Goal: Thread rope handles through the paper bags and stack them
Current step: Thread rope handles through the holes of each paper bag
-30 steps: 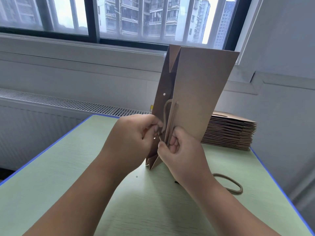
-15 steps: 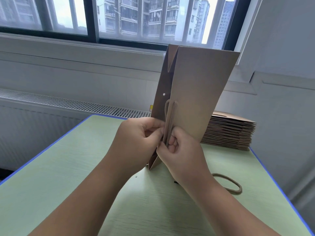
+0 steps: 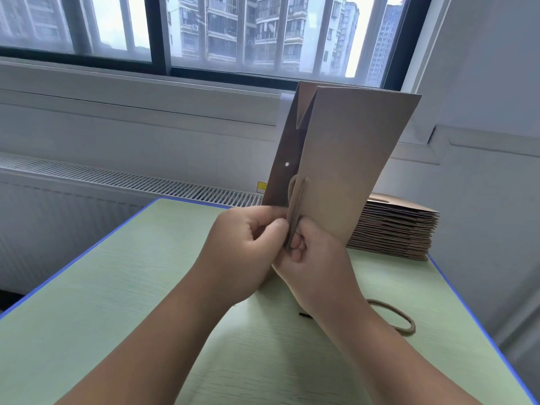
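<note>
A folded brown paper bag [image 3: 350, 159] stands on edge above the green table [image 3: 102, 302], tilted slightly right. A small punched hole [image 3: 287, 164] shows on its darker left panel. A tan rope handle [image 3: 295, 206] loops along the bag's near edge between my hands. My left hand [image 3: 248, 244] pinches the rope and the bag's edge from the left. My right hand [image 3: 312, 258] grips the bag's lower edge from the right, fingers curled beside the rope. A second loose rope handle [image 3: 400, 317] lies on the table at the right.
A stack of several flat brown bags [image 3: 394, 229] sits at the table's far right corner. The table has a blue rim [image 3: 96, 244]. A radiator grille [image 3: 117, 176] and a window sill run behind it. A small black speck [image 3: 305, 315] lies near my right wrist.
The rope loop has been drawn straighter and tighter against the bag's edge. My left fingers have closed in on the rope. The bag has barely shifted.
</note>
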Tool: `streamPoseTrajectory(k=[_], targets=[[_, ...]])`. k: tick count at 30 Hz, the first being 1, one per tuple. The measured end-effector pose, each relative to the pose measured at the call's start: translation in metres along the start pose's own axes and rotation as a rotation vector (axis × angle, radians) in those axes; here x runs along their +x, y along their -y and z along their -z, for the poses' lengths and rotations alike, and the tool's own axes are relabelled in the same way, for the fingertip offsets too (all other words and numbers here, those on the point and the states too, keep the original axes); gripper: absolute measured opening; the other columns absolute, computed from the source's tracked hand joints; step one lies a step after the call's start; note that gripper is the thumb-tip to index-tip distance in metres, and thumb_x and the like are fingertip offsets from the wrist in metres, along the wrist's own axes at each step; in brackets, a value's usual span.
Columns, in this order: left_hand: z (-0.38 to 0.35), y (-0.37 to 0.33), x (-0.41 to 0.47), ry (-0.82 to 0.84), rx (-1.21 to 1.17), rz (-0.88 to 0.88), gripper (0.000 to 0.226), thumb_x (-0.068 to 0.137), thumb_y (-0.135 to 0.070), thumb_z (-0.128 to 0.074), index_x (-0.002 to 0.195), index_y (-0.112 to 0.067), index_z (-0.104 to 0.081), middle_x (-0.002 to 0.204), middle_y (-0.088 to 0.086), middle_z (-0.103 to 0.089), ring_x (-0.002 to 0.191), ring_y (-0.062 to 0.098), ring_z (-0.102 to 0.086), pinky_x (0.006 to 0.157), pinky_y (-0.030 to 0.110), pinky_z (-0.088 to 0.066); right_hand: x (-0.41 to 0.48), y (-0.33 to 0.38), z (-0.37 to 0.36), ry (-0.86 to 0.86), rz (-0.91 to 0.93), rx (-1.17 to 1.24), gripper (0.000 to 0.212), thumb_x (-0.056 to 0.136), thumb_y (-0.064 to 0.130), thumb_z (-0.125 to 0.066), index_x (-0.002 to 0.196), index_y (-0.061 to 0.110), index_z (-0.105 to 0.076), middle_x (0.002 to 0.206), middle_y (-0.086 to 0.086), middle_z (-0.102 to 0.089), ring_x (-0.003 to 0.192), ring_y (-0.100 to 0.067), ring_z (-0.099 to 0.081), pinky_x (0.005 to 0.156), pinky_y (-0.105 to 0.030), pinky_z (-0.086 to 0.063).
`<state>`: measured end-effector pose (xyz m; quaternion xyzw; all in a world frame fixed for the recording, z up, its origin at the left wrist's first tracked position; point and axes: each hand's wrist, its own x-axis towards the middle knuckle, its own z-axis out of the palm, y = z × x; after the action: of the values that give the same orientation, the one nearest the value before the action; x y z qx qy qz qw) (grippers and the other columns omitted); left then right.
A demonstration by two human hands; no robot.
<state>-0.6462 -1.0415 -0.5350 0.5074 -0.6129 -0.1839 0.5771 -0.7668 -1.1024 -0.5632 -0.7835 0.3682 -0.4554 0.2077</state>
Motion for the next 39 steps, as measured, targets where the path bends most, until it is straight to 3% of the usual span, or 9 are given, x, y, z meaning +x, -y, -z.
streamPoseTrajectory(k=[4,11,18,23,26,31,35,37,39], targets=[[-0.006,0.007,0.001,-0.101,0.144,-0.015,0.017,0.083,-0.026,-0.06,0.074,-0.023,-0.073,0.073,-0.003,-0.07,0.074,0.017,-0.068,0.07,0.038,-0.055,0.002,-0.002,-0.003,0.031,0.014,0.002,0.022,0.08,0.043,-0.066,0.083,0.023,-0.058,0.074,0.01,-0.069,0.071,-0.011,-0.066,0.064,-0.039,-0.055],[0.0,0.021,0.006,-0.202,0.221,-0.009,0.023,0.086,-0.027,-0.057,0.069,-0.016,-0.068,0.065,0.0,-0.06,0.065,0.016,-0.056,0.061,0.035,-0.045,0.007,-0.009,0.011,0.117,0.072,0.048,0.035,0.082,0.041,-0.071,0.073,0.018,-0.046,0.058,0.01,-0.046,0.054,-0.009,-0.041,0.055,-0.033,-0.041],[0.018,0.023,0.009,-0.16,0.05,0.02,0.019,0.088,-0.025,-0.058,0.084,-0.018,-0.076,0.081,0.016,-0.067,0.072,0.026,-0.061,0.064,0.038,-0.047,0.042,-0.053,0.076,-0.423,-0.31,0.195,0.028,0.089,0.037,-0.069,0.107,0.023,-0.053,0.073,0.003,-0.058,0.068,-0.019,-0.057,0.065,-0.029,-0.043],[0.018,0.014,0.007,-0.14,-0.177,0.013,0.021,0.095,-0.01,-0.064,0.091,-0.02,-0.081,0.092,0.021,-0.073,0.078,0.017,-0.066,0.07,0.033,-0.055,0.045,-0.064,0.101,-0.272,-0.248,0.446,0.014,0.1,0.012,-0.057,0.088,0.014,-0.064,0.064,0.001,-0.05,0.056,-0.013,-0.042,0.058,-0.031,-0.038],[0.023,0.012,0.007,-0.183,-0.275,0.014,0.024,0.098,0.003,-0.061,0.096,-0.013,-0.08,0.093,0.012,-0.079,0.081,0.015,-0.07,0.072,0.025,-0.056,0.043,-0.051,0.107,-0.2,-0.16,0.574,0.034,0.1,0.009,-0.058,0.067,0.018,-0.061,0.055,0.006,-0.043,0.055,-0.014,-0.038,0.056,-0.026,-0.037],[0.03,0.002,0.006,-0.264,-0.287,-0.057,0.026,0.098,0.007,-0.058,0.098,-0.01,-0.077,0.088,-0.004,-0.079,0.081,0.005,-0.071,0.074,0.016,-0.053,0.04,-0.029,0.121,-0.191,0.033,0.673,0.019,0.079,0.035,-0.072,0.067,0.022,-0.067,0.059,0.001,-0.05,0.065,-0.026,-0.044,0.064,-0.034,-0.042],[0.036,0.0,0.004,-0.324,-0.067,-0.152,0.021,0.095,-0.019,-0.072,0.08,-0.033,-0.075,0.067,-0.019,-0.067,0.064,-0.006,-0.057,0.065,0.009,-0.043,0.038,-0.023,0.127,-0.177,0.144,0.742,0.018,0.085,0.033,-0.073,0.073,0.019,-0.073,0.072,-0.003,-0.067,0.078,-0.033,-0.061,0.08,-0.038,-0.051],[0.04,0.003,0.004,-0.392,0.07,-0.123,0.037,0.088,-0.038,-0.077,0.058,-0.019,-0.063,0.051,-0.021,-0.049,0.05,-0.003,-0.042,0.055,0.016,-0.034,0.038,-0.02,0.131,-0.182,0.116,0.795,0.024,0.083,0.044,-0.07,0.078,0.021,-0.076,0.078,0.001,-0.071,0.082,-0.026,-0.064,0.078,-0.029,-0.052],[0.045,-0.001,0.004,-0.368,0.058,-0.148,0.027,0.07,-0.044,-0.07,0.081,-0.02,-0.067,0.065,-0.032,-0.06,0.062,-0.009,-0.053,0.06,0.019,-0.041,0.037,-0.017,0.137,-0.19,0.068,0.688,0.031,0.084,0.055,-0.068,0.08,0.026,-0.077,0.081,0.007,-0.071,0.076,-0.013,-0.061,0.067,-0.019,-0.048]])
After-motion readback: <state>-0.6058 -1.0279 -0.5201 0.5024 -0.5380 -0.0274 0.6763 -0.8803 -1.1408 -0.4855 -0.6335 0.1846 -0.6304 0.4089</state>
